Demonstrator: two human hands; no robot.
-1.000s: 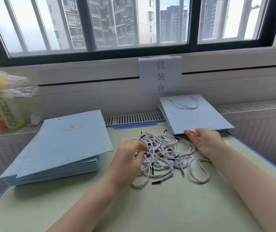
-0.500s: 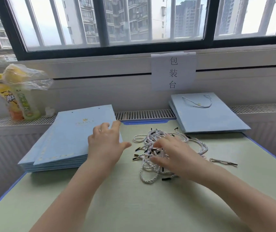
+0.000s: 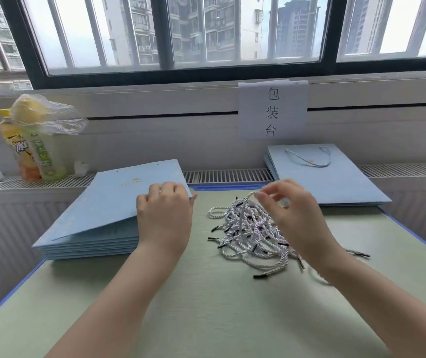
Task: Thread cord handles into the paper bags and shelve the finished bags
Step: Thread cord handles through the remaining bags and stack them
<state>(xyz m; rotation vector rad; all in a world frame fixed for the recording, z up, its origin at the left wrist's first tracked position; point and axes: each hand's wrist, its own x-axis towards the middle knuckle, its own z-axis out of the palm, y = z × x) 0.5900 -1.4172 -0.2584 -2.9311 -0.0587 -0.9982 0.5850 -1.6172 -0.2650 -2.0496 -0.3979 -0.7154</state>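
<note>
A stack of flat light-blue paper bags [image 3: 90, 241] lies at the table's left. My left hand [image 3: 165, 218] grips the right edge of the top bag [image 3: 119, 197], which is lifted at that side. A tangled pile of white-and-blue cords with black tips [image 3: 248, 233] sits mid-table. My right hand [image 3: 292, 213] pinches one cord [image 3: 252, 195] between thumb and forefinger and holds it raised above the pile. At the back right lies a small stack of bags [image 3: 336, 184] with a cord handle [image 3: 310, 158] fitted on the top one.
The green table [image 3: 219, 306] has a blue rim. Two drink bottles [image 3: 33, 151] under a plastic bag stand on the radiator ledge at the left. A paper sign [image 3: 272, 109] hangs on the wall below the window.
My left hand moved from the cord pile to the left stack and lifted the top bag's right edge. My right hand came from the finished bags to the pile and picked up a cord.
</note>
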